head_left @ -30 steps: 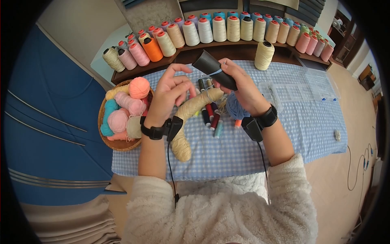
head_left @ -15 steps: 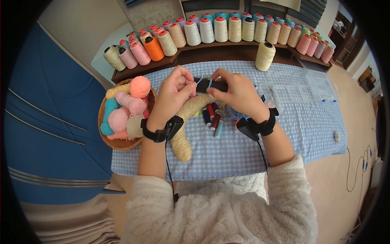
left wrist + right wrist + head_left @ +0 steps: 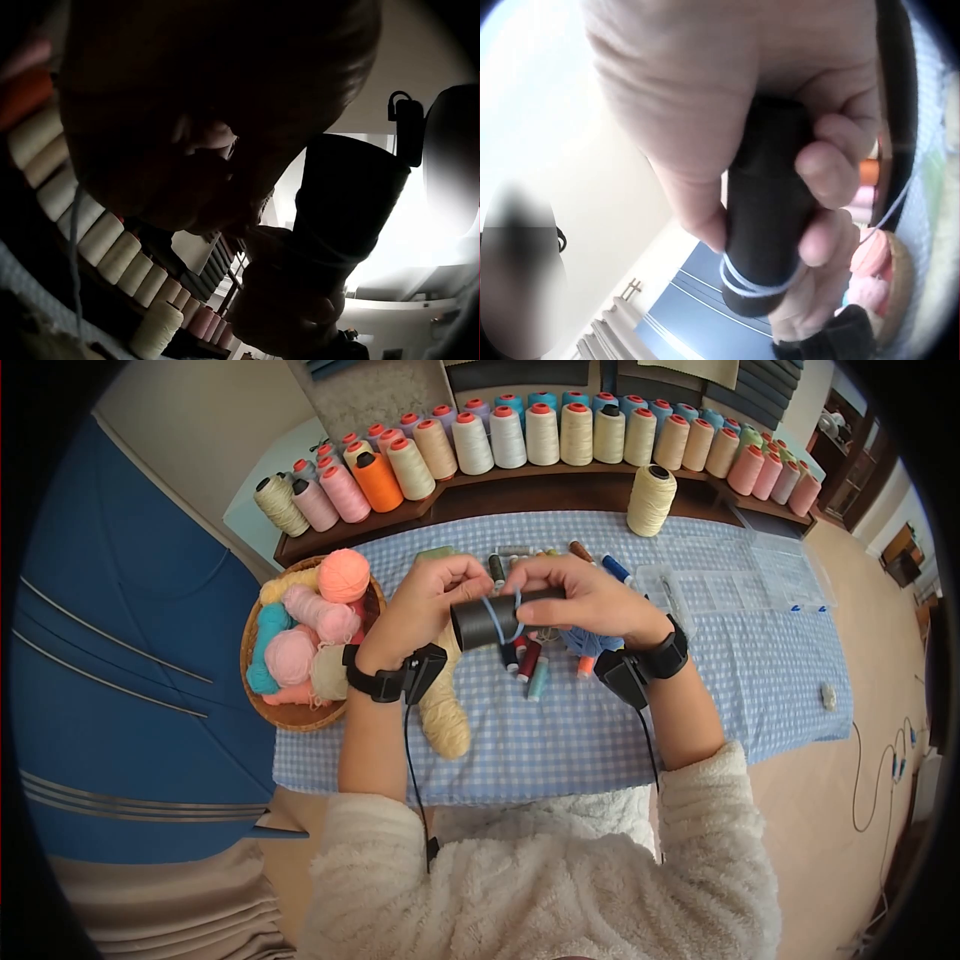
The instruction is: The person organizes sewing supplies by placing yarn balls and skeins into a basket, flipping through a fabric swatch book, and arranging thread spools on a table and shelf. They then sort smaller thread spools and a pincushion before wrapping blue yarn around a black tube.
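Note:
A black tube lies nearly level between the hands, with light blue yarn looped round it. The right hand grips the tube's right part, thumb on one side and fingers on the other, as the right wrist view also shows on the tube. At the tube's upper left side, the left hand has its thumb and fingertips together at the yarn. In the left wrist view that hand is dark, and a yarn strand hangs beside it. Blue yarn lies below the right hand.
A basket of yarn balls stands at the left. Beige yarn and small spools lie on the checked cloth. One cream cone stands before the rack of cones. Clear boxes are at the right.
The tube has swung from tilted to nearly level and come lower and nearer. The left hand, apart from it a second ago, is now at its yarn. More of the tube's left end shows.

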Available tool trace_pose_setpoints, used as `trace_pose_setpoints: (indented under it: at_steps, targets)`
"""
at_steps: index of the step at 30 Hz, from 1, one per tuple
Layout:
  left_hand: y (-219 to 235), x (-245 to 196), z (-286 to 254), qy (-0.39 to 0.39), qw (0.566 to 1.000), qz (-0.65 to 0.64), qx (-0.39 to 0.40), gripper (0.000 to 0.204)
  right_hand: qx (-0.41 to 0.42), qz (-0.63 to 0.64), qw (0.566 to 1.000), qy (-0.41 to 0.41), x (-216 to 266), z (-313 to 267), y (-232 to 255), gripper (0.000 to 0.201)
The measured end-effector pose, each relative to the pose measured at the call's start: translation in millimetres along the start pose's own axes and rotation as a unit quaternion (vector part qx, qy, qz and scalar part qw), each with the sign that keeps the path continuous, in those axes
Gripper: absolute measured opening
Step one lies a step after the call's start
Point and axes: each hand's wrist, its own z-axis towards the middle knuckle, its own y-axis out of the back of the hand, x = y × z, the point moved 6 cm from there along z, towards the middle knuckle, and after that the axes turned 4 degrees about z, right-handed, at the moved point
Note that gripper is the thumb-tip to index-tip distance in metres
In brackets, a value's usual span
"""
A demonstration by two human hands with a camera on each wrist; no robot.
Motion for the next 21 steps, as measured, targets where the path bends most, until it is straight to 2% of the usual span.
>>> trace_pose_setpoints:
  at_steps: [2,5,8,11,15,18,20,21]
  targets:
    - [5,5,-1,0.042,0.998,0.04,-0.002,0.024,-0.006,-0.096,0.995,0.003,0,0,-2,0.024]
    - [10,19,-1,0.058,0.998,0.029,-0.01,0.024,-0.086,-0.29,0.953,0.019,8,0,5,0.026]
    - [5,-4,-5,0.031,0.998,0.015,-0.047,0.024,-0.192,-0.326,0.926,0.011,11,0,17,0.028]
    - [0,-12,-5,-0.005,0.999,0.017,-0.038,0.023,-0.315,-0.261,0.908,0.092,11,-3,35,0.031]
    - [-12,-5,-2,-0.009,0.999,0.03,0.019,0.018,-0.319,-0.089,0.94,0.081,9,-3,38,0.026]
    - [-20,4,1,0.014,0.998,0.024,0.062,0.017,-0.281,0.08,0.955,0.057,2,1,31,0.02]
    - [-24,9,3,0.014,0.996,-0.021,0.091,0.014,-0.208,0.118,0.97,0.047,2,3,22,0.018]
    - [-21,9,3,0.006,0.997,-0.037,0.071,0.014,-0.172,0.137,0.975,0.043,3,3,18,0.017]
